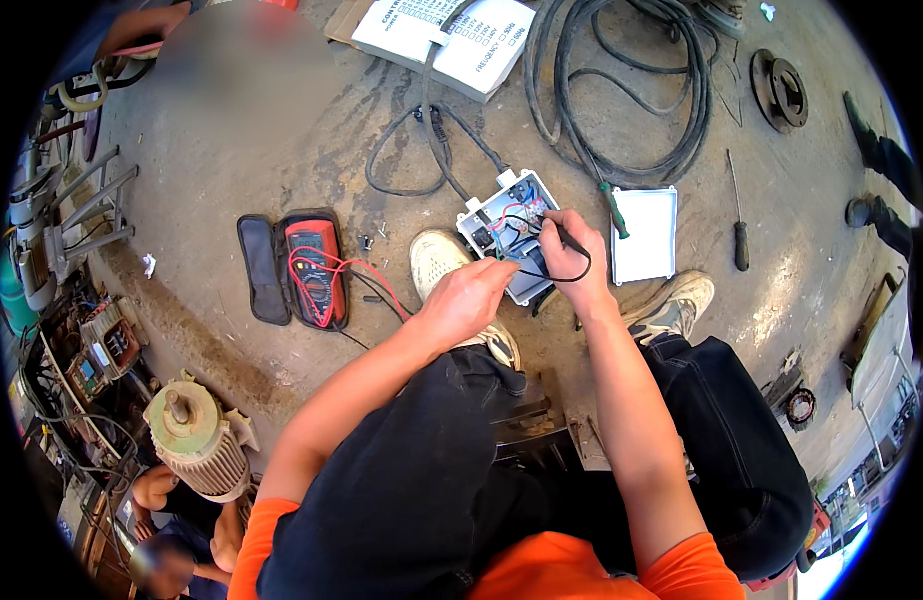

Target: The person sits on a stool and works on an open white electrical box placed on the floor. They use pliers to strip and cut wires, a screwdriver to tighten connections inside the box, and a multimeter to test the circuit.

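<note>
Over a grey control box [490, 218] on the floor, both my hands work close together. Wires and components fill its uncovered inside. My left hand [472, 297] is closed in a pinch at the box's near left edge; a red test lead [380, 279] disappears beneath it, and what the fingers hold is hidden. My right hand [578, 262] grips a black test probe, mostly hidden by the fingers, pointing into the box; its black lead [585, 262] loops around the hand. To the left lies a red multimeter [315, 262] in a dark open case [263, 270].
A white lid [644, 236] with a green-handled screwdriver [618, 214] lies right of the box; another screwdriver [742, 240] is farther right. Coiled black cable [697, 120] and a white carton [447, 40] are beyond. An electric motor [202, 450] stands lower left, near another person [162, 565].
</note>
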### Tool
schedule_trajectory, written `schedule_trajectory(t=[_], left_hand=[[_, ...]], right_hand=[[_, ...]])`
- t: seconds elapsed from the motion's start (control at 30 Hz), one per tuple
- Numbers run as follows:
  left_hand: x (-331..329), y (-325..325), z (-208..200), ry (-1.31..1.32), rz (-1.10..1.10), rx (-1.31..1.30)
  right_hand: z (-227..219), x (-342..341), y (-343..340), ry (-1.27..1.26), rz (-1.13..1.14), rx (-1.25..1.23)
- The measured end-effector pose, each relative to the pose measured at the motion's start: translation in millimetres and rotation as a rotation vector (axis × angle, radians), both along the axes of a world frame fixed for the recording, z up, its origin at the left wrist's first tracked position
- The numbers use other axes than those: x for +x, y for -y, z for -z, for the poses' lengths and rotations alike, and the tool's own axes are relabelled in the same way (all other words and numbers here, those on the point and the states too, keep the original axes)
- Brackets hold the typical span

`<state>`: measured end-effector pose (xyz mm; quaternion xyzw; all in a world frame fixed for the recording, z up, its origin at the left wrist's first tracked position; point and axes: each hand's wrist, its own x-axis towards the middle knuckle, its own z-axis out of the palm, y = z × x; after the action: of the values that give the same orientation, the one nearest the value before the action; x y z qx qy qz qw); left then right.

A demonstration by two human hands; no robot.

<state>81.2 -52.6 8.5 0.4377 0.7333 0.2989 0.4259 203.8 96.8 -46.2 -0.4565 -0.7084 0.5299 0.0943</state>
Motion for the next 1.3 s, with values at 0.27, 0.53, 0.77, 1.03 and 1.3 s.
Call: schedule_trajectory(t=[0.27,0.53,0.77,1.03,1.3], left_hand=[[-3.8,3.5,-2.0,0.013,-0.11,0.037],[-21.1,19.7,0.4,0.433,-0.491,-0.181],[-60.9,11.3,6.5,1.065,-0.707,-0.362],[-66.3,24.6,23.2,1.213,-0.586,-0.365],[-63.1,29.9,22.6,1.091,-0.665,-0.299]], right_hand=[[-16.2,21.1,33.9,-0.131,0.102,0.183],[-47.6,-5.4,42.7,-0.215,-0.204,0.444],[-73.0,-42.4,76.3,-0.15,-0.376,0.336],[-45.4,-35.5,77.6,-0.129,-0.278,0.283],[-47.4,-42.8,83.6,0.027,-0.277,0.234]])
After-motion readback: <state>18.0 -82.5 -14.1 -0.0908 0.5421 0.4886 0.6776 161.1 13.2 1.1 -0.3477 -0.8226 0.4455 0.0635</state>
